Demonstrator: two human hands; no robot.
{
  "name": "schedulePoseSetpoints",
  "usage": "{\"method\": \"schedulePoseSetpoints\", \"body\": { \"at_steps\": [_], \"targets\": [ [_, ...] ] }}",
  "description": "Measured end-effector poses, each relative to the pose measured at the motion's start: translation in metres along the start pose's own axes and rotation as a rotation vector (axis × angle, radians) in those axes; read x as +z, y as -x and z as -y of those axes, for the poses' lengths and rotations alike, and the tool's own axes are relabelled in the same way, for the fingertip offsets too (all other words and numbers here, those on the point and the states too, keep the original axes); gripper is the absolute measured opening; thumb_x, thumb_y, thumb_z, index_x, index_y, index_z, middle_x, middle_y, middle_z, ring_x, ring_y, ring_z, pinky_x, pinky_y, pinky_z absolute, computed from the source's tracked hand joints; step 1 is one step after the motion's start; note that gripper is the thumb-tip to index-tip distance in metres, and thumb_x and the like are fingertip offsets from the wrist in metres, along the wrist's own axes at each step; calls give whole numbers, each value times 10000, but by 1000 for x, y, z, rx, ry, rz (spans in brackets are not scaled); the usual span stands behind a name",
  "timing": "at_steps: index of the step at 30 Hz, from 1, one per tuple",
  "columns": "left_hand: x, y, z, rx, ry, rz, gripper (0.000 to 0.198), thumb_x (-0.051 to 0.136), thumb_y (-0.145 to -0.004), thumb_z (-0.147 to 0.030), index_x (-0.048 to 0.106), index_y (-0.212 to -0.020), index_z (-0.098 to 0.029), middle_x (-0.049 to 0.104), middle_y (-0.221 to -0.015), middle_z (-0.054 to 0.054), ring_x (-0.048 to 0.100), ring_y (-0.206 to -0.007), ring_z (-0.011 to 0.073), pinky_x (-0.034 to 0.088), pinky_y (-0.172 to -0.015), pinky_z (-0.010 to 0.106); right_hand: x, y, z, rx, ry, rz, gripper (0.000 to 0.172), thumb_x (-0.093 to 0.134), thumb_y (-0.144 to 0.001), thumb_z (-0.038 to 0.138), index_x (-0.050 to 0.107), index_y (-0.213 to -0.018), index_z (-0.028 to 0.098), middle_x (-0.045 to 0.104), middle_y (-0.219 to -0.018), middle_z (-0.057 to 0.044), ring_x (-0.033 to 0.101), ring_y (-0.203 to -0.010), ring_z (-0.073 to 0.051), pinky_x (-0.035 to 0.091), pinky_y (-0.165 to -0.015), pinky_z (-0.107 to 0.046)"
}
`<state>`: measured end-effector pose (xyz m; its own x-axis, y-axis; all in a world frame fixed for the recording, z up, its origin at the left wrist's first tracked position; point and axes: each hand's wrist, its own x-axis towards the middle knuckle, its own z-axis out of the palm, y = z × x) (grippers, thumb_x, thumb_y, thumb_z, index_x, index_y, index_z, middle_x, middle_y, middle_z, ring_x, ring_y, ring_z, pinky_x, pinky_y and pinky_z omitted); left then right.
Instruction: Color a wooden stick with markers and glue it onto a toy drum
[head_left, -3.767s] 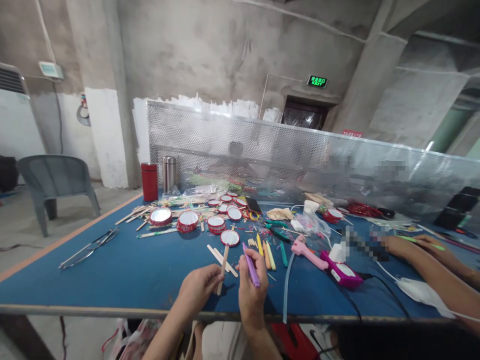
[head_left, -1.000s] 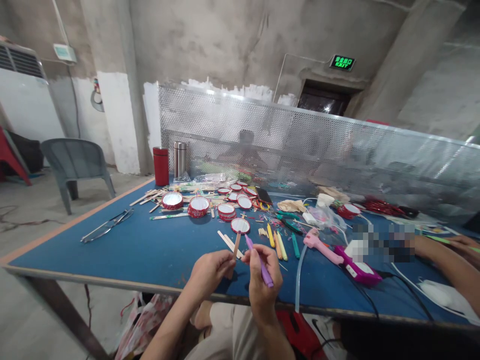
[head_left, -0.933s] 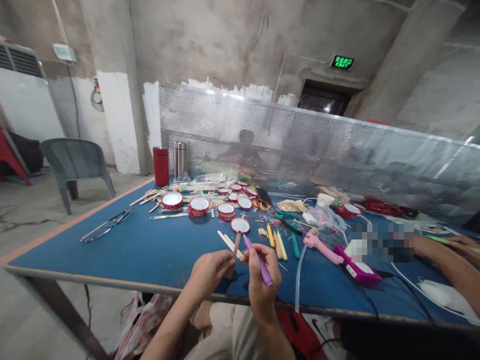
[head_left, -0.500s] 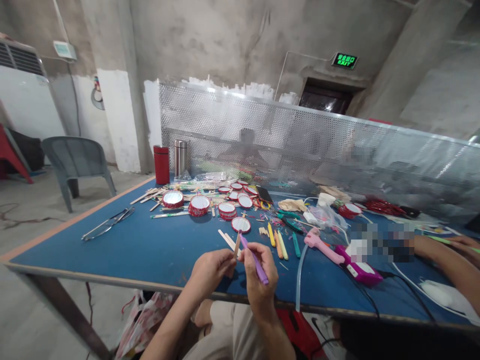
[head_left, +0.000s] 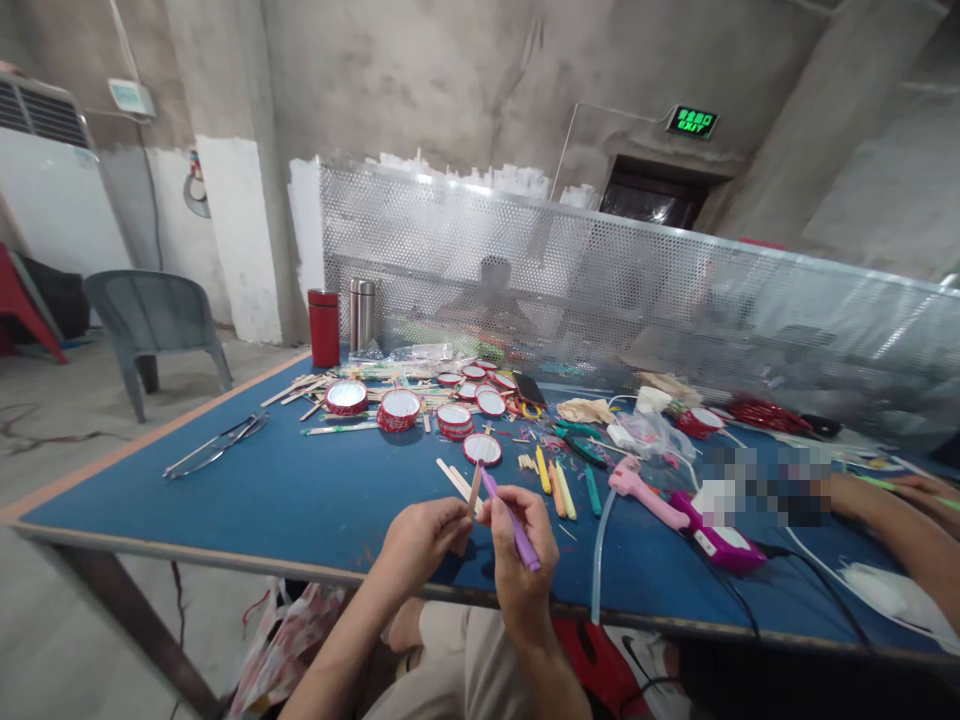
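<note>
Near the table's front edge, my left hand (head_left: 427, 535) pinches a wooden craft stick (head_left: 475, 490) that points up and away from me. My right hand (head_left: 521, 545) is closed around a purple marker (head_left: 517, 530); its tip end meets or nearly meets the top of the stick. Just beyond lies a small round drum-like piece (head_left: 481, 450) with a white top and red rim, a stick end showing behind it. More pale craft sticks (head_left: 454, 480) lie on the table behind my left hand. Yellow, orange and teal markers (head_left: 559, 487) lie to the right.
Several red-rimmed round pieces (head_left: 399, 409) and loose sticks cover the back. Glasses (head_left: 217, 447) lie at left; a red flask (head_left: 324, 328) and a steel flask (head_left: 362, 312) stand behind. A pink glue gun (head_left: 649, 495) lies right. A co-worker's arm (head_left: 892, 525) rests at far right.
My hands, the stick and the marker stay almost in place; the marker's back end has shifted very slightly right and down. The view has moved a little.
</note>
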<state>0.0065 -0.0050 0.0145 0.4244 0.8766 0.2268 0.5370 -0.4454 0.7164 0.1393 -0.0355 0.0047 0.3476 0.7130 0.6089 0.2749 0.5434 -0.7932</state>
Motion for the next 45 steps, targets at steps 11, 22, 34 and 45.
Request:
{"method": "schedulePoseSetpoints", "body": {
  "at_steps": [11,22,34,45],
  "targets": [
    [0,1,-1,-6,-16,11,296,415,-867,-308,580,-643,-204,664,-640,-29,566,-601,105,343,-578,181,0,1,0,19,-2,-36,143,519,-874,302,569,-913,174,637,-712,-6,626,-628,-133,516,-603,-244],
    [-1,0,-1,2,-21,4,305,419,-875,-328,590,-657,-202,655,-628,-31,558,-590,104,336,-568,177,0,-1,1,-3,6,17,141,521,-867,301,575,-905,177,648,-739,-11,629,-647,-133,513,-617,-243],
    [-2,0,-2,-15,-35,13,302,414,-862,-316,588,-643,-203,660,-640,-24,563,-607,108,349,-584,183,0,1,6,3,-13,-60,147,521,-869,315,569,-891,178,630,-673,7,620,-592,-128,509,-579,-236],
    [-2,1,-3,-2,-23,10,304,410,-869,-320,588,-651,-204,655,-639,-27,564,-606,106,346,-582,180,0,1,0,14,16,-14,150,528,-863,314,578,-901,178,644,-730,-6,626,-632,-133,512,-611,-244]
  ]
}}
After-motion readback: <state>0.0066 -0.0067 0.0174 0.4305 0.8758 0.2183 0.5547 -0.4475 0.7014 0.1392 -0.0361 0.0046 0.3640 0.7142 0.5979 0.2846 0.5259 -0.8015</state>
